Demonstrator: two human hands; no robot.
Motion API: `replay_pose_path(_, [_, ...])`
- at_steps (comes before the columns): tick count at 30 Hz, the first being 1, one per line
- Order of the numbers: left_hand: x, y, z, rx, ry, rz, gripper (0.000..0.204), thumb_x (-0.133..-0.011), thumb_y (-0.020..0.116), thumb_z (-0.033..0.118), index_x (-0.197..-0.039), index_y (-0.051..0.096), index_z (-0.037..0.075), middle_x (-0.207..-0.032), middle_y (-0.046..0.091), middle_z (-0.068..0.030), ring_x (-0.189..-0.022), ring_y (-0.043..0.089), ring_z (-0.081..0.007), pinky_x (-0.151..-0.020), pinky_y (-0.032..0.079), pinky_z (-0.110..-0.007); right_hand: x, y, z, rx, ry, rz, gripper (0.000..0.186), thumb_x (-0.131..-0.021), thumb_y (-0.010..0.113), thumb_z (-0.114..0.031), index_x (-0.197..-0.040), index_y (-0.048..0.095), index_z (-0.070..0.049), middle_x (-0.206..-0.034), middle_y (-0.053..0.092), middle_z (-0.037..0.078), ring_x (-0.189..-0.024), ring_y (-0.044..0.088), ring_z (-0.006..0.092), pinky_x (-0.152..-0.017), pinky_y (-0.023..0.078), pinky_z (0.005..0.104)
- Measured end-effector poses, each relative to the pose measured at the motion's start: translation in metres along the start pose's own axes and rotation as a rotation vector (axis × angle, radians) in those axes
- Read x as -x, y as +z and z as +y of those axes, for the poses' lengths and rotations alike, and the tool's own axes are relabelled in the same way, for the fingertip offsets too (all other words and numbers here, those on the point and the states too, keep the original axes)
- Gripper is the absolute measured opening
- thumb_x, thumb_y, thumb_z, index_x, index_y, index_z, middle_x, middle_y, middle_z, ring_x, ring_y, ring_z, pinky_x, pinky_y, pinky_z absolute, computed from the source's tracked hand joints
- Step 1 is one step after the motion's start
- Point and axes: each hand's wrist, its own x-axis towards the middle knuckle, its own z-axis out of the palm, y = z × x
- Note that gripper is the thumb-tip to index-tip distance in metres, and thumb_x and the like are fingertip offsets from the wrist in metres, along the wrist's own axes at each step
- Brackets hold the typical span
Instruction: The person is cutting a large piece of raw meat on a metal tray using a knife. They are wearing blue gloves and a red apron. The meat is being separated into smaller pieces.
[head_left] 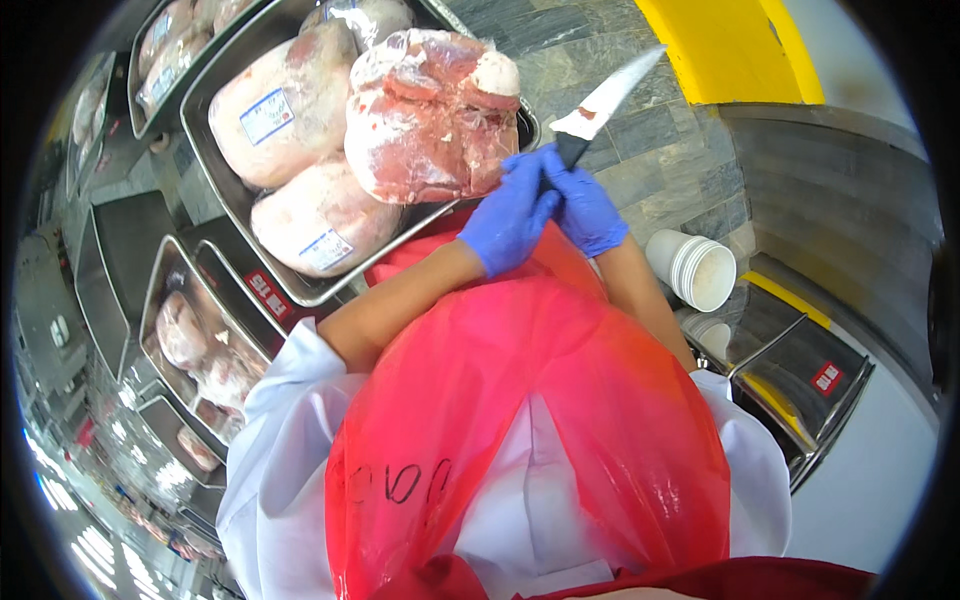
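A knife (612, 100) with a curved blade and a black handle points up and to the right, a reddish smear low on its blade. My right hand (590, 212), in a blue glove, is closed around the handle. My left hand (507, 220), gloved alike, presses against the right one with its fingers curled at the same handle; part of its grip is hidden. Just left of my hands, a large piece of raw meat (432, 120) with white fat rests over the edge of a metal tray (375, 248). Behind it lie wrapped meat pieces (275, 105) with white-and-blue labels.
More metal trays with meat (195, 340) stand to the left. Stacked white buckets (692, 270) sit to the right, beside a metal cart (800, 370). A yellow panel (735, 50) rises at the far right above the grey tiled floor (670, 150). I wear a red plastic apron (450, 400).
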Motion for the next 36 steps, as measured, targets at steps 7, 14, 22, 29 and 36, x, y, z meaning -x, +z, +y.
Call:
replay_pose_path(7, [-0.036,-0.021,-0.006,-0.564,-0.261,0.133,0.038,-0.081,0.072,0.035,-0.108,0.067,0.010,-0.105,0.064,-0.0130,-0.097,0.061,-0.0355,-0.083,0.048,-0.046,0.014,-0.087,-0.026,-0.171,-0.030,0.338,0.036,-0.104,0.046,-0.033,-0.114,0.057,-0.001,-0.112,0.066,0.016,-0.093,0.067,0.0250,-0.076,0.055,0.0342])
replay_pose_path(14, [-0.058,0.017,-0.076,-0.959,-0.442,0.444,0.052,-0.075,0.073,0.049,-0.109,0.064,0.010,-0.118,0.059,-0.0094,-0.112,0.053,-0.0320,-0.090,0.040,-0.048,-0.007,-0.189,-0.066,0.013,0.184,0.298,0.032,-0.102,0.051,-0.033,-0.111,0.056,-0.003,-0.098,0.069,0.012,-0.066,0.060,0.0167,-0.052,0.046,0.0278])
replay_pose_path(22, [-0.093,0.050,-0.086,-1.059,-0.677,0.794,0.025,-0.082,0.066,0.037,-0.088,0.066,0.013,-0.098,0.063,-0.0069,-0.099,0.056,-0.0325,-0.082,0.039,-0.050,-0.020,-0.246,-0.129,0.241,0.236,0.191,0.031,-0.101,0.054,-0.032,-0.108,0.058,-0.002,-0.092,0.066,0.011,-0.059,0.056,0.0140,-0.049,0.043,0.0265])
replay_pose_path(29, [-0.094,0.051,-0.116,-1.167,-0.630,0.792,0.020,-0.085,0.062,0.031,-0.089,0.067,0.012,-0.090,0.065,-0.0082,-0.090,0.060,-0.0323,-0.078,0.044,-0.050,-0.028,-0.256,-0.144,0.175,0.265,0.170,0.030,-0.100,0.056,-0.032,-0.106,0.058,-0.003,-0.085,0.062,0.007,-0.059,0.054,0.0144,-0.049,0.041,0.0270])
replay_pose_path(36, [-0.089,0.015,-0.097,-1.113,-0.617,0.248,0.022,-0.089,0.054,0.023,-0.087,0.068,0.006,-0.090,0.069,-0.0177,-0.086,0.067,-0.0376,-0.077,0.051,-0.051,-0.018,-0.256,-0.168,0.229,0.206,0.126,0.029,-0.101,0.055,-0.032,-0.106,0.057,-0.003,-0.078,0.055,0.002,-0.059,0.050,0.0135,-0.048,0.039,0.0260])
